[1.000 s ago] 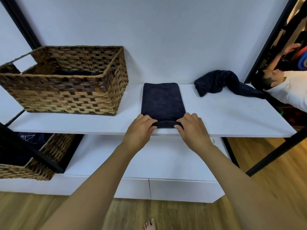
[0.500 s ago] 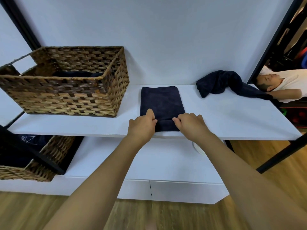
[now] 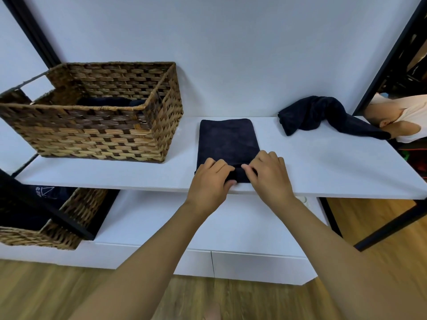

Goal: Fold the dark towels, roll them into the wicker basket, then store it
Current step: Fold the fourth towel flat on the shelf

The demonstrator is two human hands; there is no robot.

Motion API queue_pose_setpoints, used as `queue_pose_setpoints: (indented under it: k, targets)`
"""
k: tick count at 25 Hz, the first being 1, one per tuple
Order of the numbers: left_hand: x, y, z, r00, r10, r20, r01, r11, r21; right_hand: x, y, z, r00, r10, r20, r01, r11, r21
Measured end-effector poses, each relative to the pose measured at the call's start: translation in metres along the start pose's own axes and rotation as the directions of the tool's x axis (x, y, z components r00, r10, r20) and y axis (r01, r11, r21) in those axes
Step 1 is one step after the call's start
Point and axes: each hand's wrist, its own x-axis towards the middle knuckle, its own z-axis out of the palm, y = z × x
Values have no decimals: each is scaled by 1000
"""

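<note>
Folded towel (image 3: 227, 140) lies flat, dark (near edge curled up)

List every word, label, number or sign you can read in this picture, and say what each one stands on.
Only one marking shows: a pale printed mark on the dark cloth in the lower wicker basket, a triangle outline with small letters beside it, too small and blurred to read.
Nothing can be read on the upper wicker basket, the folded towel, the crumpled towel or the shelf.
</note>
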Motion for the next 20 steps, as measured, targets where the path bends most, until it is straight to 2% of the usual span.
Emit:
queue_pose_setpoints:
  k: [3,6,10,12,14,15,18,20]
  targets:
    - [11,-4,0,1000,17,-4,-17,997,81,-13,4,7,994,-98,-38,97,995,-30]
    - [14,-3,-3,1000,2,-9,-1,983,184,-10,8,6,990,-137,46,138,990,-28]
    - [14,-10,-3,999,-31,12,26,951,308,5,3,5,958,-252,134,246,967,59]
    - [26,-14,-9,992,-97,85,63,941,332,15,2,7,943,-253,214,235,966,107]
    - [36,-14,-10,969,-178,173,117,943,312,23,2,9,937,-212,277,183,975,126]
    - [37,-13,-7,964,-201,172,144,944,296,28,3,10,938,-194,289,163,978,128]
    - [38,-13,-5,964,-249,87,235,961,146,42,0,7,910,-179,373,141,982,126]
    - [36,-10,-3,960,-278,35,272,954,121,50,0,4,890,-203,407,166,978,126]
